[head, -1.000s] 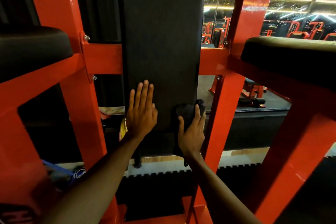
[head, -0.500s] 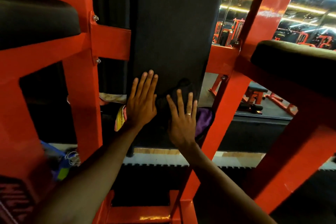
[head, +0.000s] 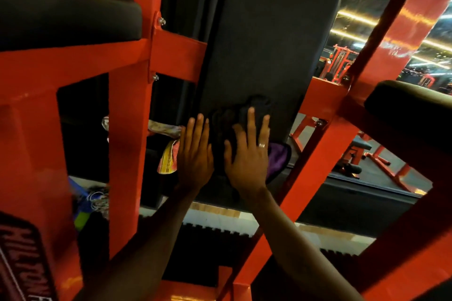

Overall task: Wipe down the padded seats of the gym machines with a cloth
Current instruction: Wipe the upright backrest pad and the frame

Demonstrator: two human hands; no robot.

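cloth (head: 241, 115) lies under my right hand (head: 247, 161), fingers spread flat, pressing it to the back pad (head: 264, 44); my left hand (head: 194, 154) rests flat alongside.

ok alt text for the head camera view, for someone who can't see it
A person's right hand presses a dark cloth flat against the lower part of an upright black pad on a red gym machine. The left hand lies flat at the pad's left edge beside it.
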